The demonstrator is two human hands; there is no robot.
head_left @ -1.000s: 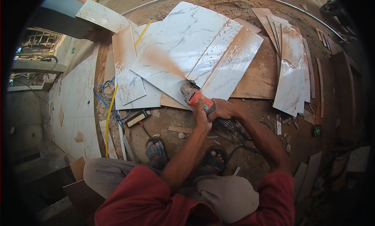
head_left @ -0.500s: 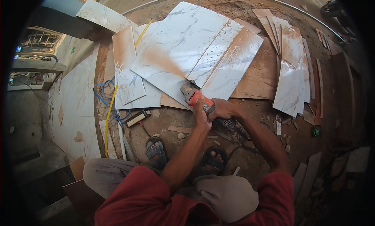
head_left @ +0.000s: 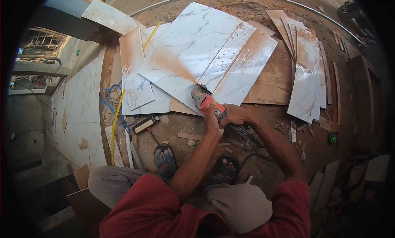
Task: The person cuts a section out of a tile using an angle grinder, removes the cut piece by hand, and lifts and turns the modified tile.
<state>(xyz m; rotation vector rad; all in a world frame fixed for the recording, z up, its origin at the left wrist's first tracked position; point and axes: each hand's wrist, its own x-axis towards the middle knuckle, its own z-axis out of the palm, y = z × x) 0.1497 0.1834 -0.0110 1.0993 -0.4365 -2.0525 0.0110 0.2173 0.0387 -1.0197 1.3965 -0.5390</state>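
Both my hands are wrapped round a red and grey angle grinder (head_left: 207,105). My left hand (head_left: 212,122) is closed on the near side of its body, and my right hand (head_left: 235,115) closes round the rear part from the right. The grinder's head rests at the near edge of a large white marble-patterned tile (head_left: 177,38). A dark straight cut line runs across this tile to the grinder. Reddish-brown dust fans from the blade over the tile toward the far left. The blade itself is mostly hidden by the guard.
More cut tile pieces (head_left: 306,79) are stacked at the right. A smaller tile (head_left: 138,92) lies at the left, near a yellow strip (head_left: 116,124) and a blue hose (head_left: 110,96). A long-handled tool (head_left: 145,124) lies near my sandalled feet; rubble and a dark cord are on the ground.
Very little differs. Both hands keep their hold on the angle grinder at the tile's near edge, and dust still sprays over the tile. The view has shifted slightly.
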